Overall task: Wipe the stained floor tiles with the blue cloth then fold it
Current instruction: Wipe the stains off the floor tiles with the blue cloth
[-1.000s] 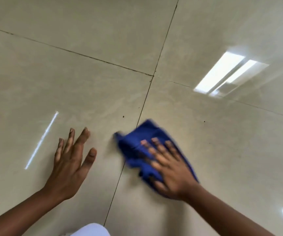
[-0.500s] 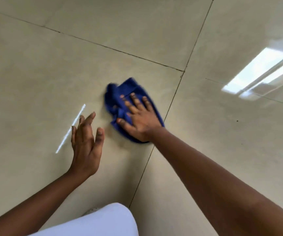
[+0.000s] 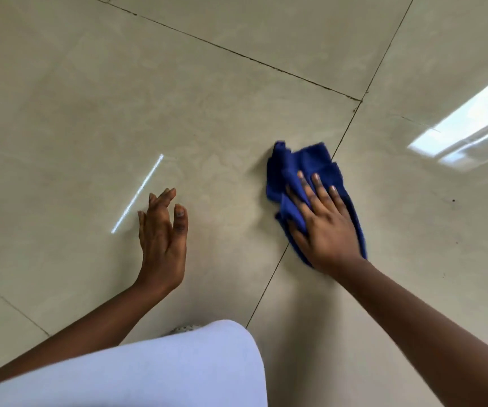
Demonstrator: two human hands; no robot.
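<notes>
A crumpled blue cloth lies on the glossy beige floor tiles, straddling a dark grout line. My right hand presses flat on the cloth, fingers spread, covering its near half. My left hand hovers just over the tile to the left, tilted on edge with fingers loosely apart, holding nothing. A few small dark specks mark the tile to the right of the cloth.
White clothing over my knee fills the bottom centre. A bright window reflection shines at the right, and a thin streak of light lies left of my left hand. Grout lines cross at the upper right.
My right hand has swept the cloth left across the grout line and back to the right onto it. My left hand has lifted from flat on the tile to tilted on edge.
</notes>
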